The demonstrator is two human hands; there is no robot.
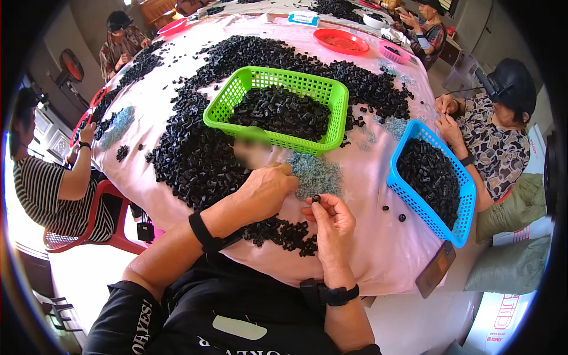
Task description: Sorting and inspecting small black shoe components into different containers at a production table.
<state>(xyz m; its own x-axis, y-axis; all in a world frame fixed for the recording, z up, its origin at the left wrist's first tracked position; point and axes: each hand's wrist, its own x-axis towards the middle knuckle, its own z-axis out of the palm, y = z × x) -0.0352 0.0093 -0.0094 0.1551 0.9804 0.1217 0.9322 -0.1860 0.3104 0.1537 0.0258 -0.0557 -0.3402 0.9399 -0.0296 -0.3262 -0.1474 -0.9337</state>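
Head view: before the green basket (290, 142), the right hand (335, 225) pinches a black part (316, 199) that slackening could drop; left hand's (263, 190) grip unclear.

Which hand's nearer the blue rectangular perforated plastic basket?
Right. The right hand, pinching a small black piece, is left of the basket, not touching it. The left hand is farther left, beside the heap of small pale-blue pieces.
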